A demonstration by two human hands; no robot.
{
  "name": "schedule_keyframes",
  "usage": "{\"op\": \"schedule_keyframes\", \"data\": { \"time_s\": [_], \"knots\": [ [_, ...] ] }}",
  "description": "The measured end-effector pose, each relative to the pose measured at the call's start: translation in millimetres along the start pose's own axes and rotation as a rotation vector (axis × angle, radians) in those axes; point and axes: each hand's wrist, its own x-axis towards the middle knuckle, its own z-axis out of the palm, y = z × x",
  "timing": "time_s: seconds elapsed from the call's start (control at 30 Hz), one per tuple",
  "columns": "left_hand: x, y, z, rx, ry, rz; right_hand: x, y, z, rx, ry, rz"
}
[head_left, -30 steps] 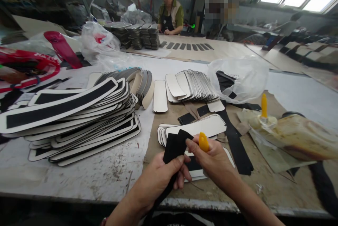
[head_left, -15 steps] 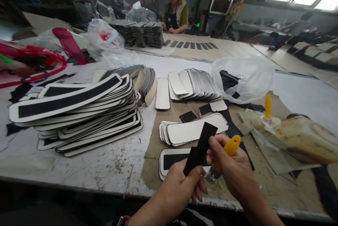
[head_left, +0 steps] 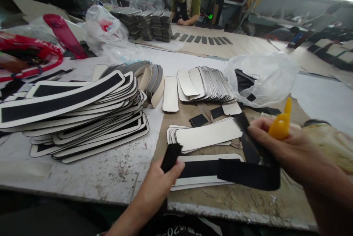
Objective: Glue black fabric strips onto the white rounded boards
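Note:
Low in the middle, my left hand (head_left: 162,180) is closed on a short black strip (head_left: 172,156), pinched under the thumb. My right hand (head_left: 286,145), at the right, grips a longer black strip (head_left: 248,173) and a yellow-handled tool (head_left: 279,127) whose working end is hidden. The long strip bends below the fingers, and its left end lies over the right part of a white panel (head_left: 193,183) that has a black band on it. Just behind rests a fanned pile of plain white panels (head_left: 206,134). Two small black pieces (head_left: 199,120) are behind that pile.
A tall stack of black-banded white panels (head_left: 104,118) fills the left. Upright white panels (head_left: 211,85) stand mid-table beside a clear plastic bag (head_left: 273,77). A stained container (head_left: 328,144) is at right. Across the table, a person (head_left: 186,2) stands behind dark pieces.
My hands have moved apart: the left went left with a short black strip, the right went right with the yellow-handled tool and a long strip now stretched over the panel. The view shifted slightly.

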Motion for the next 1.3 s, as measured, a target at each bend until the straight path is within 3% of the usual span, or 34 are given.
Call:
{"op": "schedule_keyframes", "data": {
  "time_s": [0.07,0.17,0.33,0.57,0.8,1.1,1.3],
  "knots": [
    [13,2,-10.5,0.009,0.178,0.069,16,2,10,-0.226,-0.255,-0.11],
    [30,2,-14.7,0.025,0.242,0.092,40,3,40,-0.37,-0.543,-0.221],
    [46,1,-9.5,0.097,0.248,0.032,74,0,81,-0.574,-0.728,-0.287],
    [53,-1,-11.0,0.209,0.286,-0.021,97,10,106,-0.868,-0.796,-0.399],
    [47,-4,-11.6,0.227,0.276,0.081,98,10,109,-0.886,-0.812,-0.418],
    [41,-11,-14.0,0.481,0.074,0.384,97,10,112,-0.929,-0.802,-0.437],
    [49,-17,-14.9,0.665,0.043,0.361,94,11,117,-0.941,-0.775,-0.457]
  ]
}}
